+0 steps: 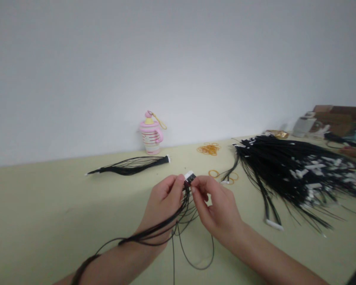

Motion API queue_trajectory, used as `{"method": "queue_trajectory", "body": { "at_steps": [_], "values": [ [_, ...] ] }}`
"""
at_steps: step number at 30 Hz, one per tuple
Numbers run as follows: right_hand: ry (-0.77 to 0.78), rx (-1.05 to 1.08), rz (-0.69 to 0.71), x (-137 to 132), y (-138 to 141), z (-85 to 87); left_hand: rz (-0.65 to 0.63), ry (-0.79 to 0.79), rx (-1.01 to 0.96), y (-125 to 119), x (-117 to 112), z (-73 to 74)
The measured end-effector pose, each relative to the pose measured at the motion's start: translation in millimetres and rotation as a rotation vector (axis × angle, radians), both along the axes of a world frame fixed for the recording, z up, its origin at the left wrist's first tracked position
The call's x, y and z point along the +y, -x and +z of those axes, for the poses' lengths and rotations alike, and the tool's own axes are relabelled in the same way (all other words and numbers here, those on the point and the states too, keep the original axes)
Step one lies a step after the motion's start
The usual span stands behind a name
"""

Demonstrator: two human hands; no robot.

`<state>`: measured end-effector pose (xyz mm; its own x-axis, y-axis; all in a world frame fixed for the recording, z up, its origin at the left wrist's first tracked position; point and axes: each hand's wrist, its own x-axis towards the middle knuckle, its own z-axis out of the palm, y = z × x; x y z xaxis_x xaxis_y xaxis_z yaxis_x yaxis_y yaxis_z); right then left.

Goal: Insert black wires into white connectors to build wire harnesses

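My left hand [163,204] and my right hand [218,208] meet over the table, both pinched on a small bunch of thin black wires [154,233] that end in white connectors [189,176]. The fingertips of both hands close just below the connectors. The wires trail down across my left wrist and off the bottom edge, with one loop hanging between my forearms.
A large heap of black wires with white connectors [296,174] lies at right. A tied wire bundle [130,165] lies behind my hands, near a pink cup-shaped toy [150,133]. Yellow rubber bands [208,149] lie by the wall. Boxes [332,118] stand far right on the pale green table [47,213].
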<state>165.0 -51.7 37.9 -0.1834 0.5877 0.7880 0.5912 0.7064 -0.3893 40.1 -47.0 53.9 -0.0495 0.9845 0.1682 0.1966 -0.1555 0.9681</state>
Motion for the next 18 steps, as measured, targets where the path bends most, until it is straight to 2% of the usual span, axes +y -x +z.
{"method": "queue_trajectory", "body": {
  "at_steps": [12,18],
  "values": [
    [-0.046,0.020,-0.008,0.7,0.5,-2.9,-0.052,-0.114,0.122,2.4,-1.7,3.2],
    [-0.046,0.015,0.018,-1.9,1.4,-0.8,-0.103,-0.066,0.089,0.1,-4.3,4.0]
  ]
}}
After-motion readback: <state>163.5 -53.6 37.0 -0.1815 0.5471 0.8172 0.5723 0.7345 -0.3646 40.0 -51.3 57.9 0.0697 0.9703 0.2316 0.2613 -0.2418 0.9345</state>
